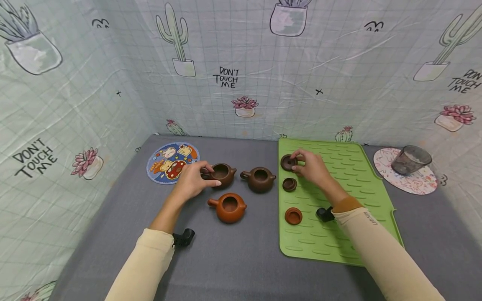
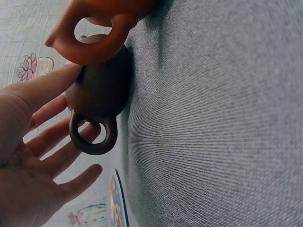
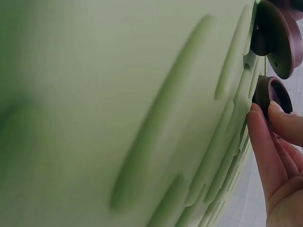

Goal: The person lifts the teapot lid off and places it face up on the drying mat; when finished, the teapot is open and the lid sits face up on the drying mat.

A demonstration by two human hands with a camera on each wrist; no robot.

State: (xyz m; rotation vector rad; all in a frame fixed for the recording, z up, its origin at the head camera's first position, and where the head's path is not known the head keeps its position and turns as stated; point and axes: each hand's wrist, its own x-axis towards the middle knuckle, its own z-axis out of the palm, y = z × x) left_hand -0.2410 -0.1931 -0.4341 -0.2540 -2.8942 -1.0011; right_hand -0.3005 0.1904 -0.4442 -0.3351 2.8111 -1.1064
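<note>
At the left, my left hand (image 1: 191,181) holds a dark brown teapot (image 1: 226,180) on its handle side, thumb at the near side and fingers at the far side. The left wrist view shows this teapot's ring handle (image 2: 94,147) in front of the fingers. My right hand (image 1: 315,168) pinches the edge of a dark brown teapot lid (image 1: 286,163), which lies inside up on the green mat (image 1: 339,246). In the right wrist view, thumb and fingertips meet at the lid's rim (image 3: 265,87). Both teapots near the left hand show open tops.
A second dark brown teapot (image 1: 260,182) and an orange-brown teapot (image 1: 230,211) stand lidless between the hands. A smaller dark lid (image 1: 289,184) and an orange-brown lid (image 1: 293,216) lie on the mat. A blue round mat (image 1: 154,167) is at left; a tinted glass (image 1: 408,161) stands on a pink mat (image 1: 425,186).
</note>
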